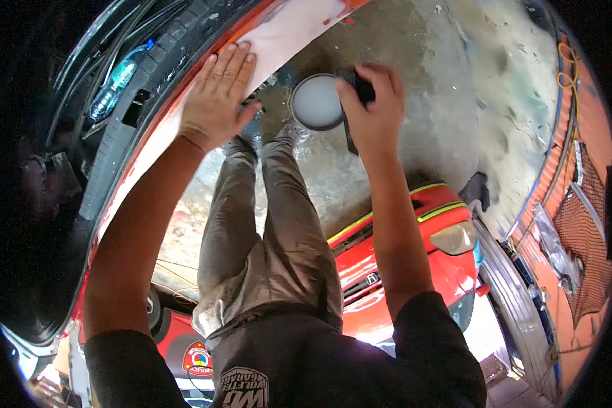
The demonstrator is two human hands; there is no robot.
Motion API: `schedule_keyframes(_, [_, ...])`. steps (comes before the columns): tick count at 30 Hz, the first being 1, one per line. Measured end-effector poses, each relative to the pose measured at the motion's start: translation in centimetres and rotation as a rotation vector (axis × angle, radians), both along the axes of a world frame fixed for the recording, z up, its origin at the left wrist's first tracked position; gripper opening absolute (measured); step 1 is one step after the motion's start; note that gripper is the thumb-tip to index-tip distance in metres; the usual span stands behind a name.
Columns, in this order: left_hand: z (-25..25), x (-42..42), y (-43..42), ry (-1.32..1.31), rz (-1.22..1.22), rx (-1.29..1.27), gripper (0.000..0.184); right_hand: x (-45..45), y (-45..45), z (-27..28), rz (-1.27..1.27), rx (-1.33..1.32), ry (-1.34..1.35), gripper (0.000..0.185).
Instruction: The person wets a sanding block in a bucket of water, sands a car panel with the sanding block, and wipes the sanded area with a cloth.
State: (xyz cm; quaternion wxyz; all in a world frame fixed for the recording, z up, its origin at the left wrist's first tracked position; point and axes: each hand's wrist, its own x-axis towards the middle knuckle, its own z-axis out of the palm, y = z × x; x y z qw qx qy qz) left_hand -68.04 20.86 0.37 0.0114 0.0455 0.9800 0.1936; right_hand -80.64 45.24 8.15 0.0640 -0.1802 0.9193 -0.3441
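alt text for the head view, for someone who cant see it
A person's left hand lies flat on a vehicle's pale panel; the right hand holds a dark block beside a round container of what looks like whitish liquid. A red car is nearby.

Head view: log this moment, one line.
left hand: laid on whitish panel | right hand: grip on dark object | round container: pale contents
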Motion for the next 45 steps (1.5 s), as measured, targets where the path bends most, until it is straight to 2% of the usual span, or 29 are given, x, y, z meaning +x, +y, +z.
schedule_keyframes(2, [-0.1,-1.2,1.7,-0.037,0.057,-0.004,0.092,3.0,3.9,-1.3,-0.007,0.076,-0.092,0.035])
schedule_keyframes(5, [0.0,-4.9,4.4,0.045,0.159,-0.041,0.095,8.3,7.8,-2.2,0.026,0.165,-0.227,0.038])
schedule_keyframes(9, [1.0,-11.9,7.3,0.088,0.234,-0.155,0.094,13.7,10.5,-2.2,0.027,0.150,-0.339,0.039])
schedule_keyframes(11, [1.6,-16.6,8.6,0.057,0.185,-0.146,0.106,14.8,10.7,-2.2,0.023,0.124,-0.386,0.039])
schedule_keyframes(14, [2.1,-20.3,10.4,0.060,0.237,-0.089,0.100,15.2,10.3,-2.3,0.028,0.080,-0.369,0.039])
schedule_keyframes(17, [0.7,-20.2,9.3,0.185,0.173,-0.048,0.096,15.0,9.5,-1.8,-0.007,0.038,-0.378,0.039])
schedule_keyframes(23, [1.0,-17.4,7.7,0.094,0.107,-0.189,0.091,14.3,9.1,-1.5,-0.015,0.007,-0.354,0.039])
schedule_keyframes(39, [1.2,-11.4,5.6,0.035,0.068,-0.160,0.091,13.7,8.8,-0.6,0.071,0.006,-0.418,0.043])
schedule_keyframes(45, [2.2,-12.7,5.4,0.072,0.018,-0.141,0.092,14.8,9.6,-1.2,0.017,-0.019,-0.497,0.043])
